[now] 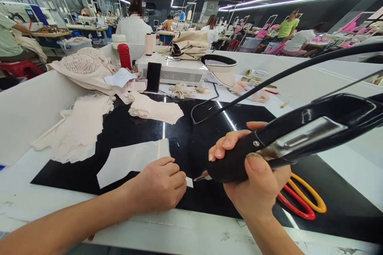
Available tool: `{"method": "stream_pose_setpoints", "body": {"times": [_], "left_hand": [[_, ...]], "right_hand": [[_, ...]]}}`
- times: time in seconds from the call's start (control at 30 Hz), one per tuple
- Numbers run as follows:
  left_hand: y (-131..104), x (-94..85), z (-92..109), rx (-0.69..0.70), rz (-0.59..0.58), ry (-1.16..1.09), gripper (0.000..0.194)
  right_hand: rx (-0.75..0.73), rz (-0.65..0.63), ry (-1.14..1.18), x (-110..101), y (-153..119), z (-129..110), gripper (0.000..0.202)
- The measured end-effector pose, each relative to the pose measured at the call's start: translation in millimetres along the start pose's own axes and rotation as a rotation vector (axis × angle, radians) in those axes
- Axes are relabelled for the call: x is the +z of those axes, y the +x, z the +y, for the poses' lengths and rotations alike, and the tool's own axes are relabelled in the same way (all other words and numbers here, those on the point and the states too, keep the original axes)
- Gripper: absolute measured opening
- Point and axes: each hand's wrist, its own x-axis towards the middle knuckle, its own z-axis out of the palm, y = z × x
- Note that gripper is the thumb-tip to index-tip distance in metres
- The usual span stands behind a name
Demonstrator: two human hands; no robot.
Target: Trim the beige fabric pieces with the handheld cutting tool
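Observation:
My right hand [254,171] is wrapped round a black handheld tool [287,135] with a metal lever and a pointed metal tip facing left. The tip is just right of a small white corner of material. On a pale fabric piece [128,163] with a cream strip near its right end rests my left hand [163,185], its fingers curled and closed at that end; whether they pinch the fabric is hidden. Both hands are over a glossy black board [185,143]. Behind the fabric piece lies a stack of pale pink pieces [155,108].
Scissors with red and orange handles [299,199] lie right of my right hand. Cut fabric [80,125] is piled at the left. A phone [153,77], red bottle [124,56] and white box [173,72] stand behind. A black cable [254,95] arches over the right side. Several people sit beyond.

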Motion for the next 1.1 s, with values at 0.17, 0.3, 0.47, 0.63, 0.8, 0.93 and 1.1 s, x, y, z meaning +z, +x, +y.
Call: {"method": "stream_pose_setpoints", "body": {"times": [0.17,0.3,0.47,0.63,0.8,0.93,1.1], "left_hand": [[0.8,-1.2,3.9,0.005,-0.01,0.009,0.03],[1.4,-1.2,5.4,0.009,-0.021,0.016,0.028],[-0.7,-0.5,5.6,0.016,-0.024,0.028,0.027],[-1.5,0.3,3.2,0.024,-0.036,0.034,0.027],[2.6,-1.7,-0.2,0.012,-0.026,0.018,0.027],[4.8,-2.0,-0.9,0.003,-0.014,0.0,0.027],[4.2,-1.4,-1.0,0.015,-0.053,-0.002,0.026]], "right_hand": [[-0.003,-0.033,-0.015,-1.3,-0.6,0.4,0.043],[0.005,-0.038,-0.012,-1.6,-1.7,1.1,0.042],[-0.014,-0.048,-0.022,-0.3,-3.0,2.1,0.037],[0.017,-0.029,-0.028,-0.4,-1.0,-1.7,0.04],[0.006,-0.028,0.01,-0.2,-1.0,-4.6,0.041],[-0.006,-0.052,0.018,-0.8,-3.5,-3.1,0.039],[-0.014,-0.072,-0.023,-2.3,-5.4,-2.3,0.038]]}}
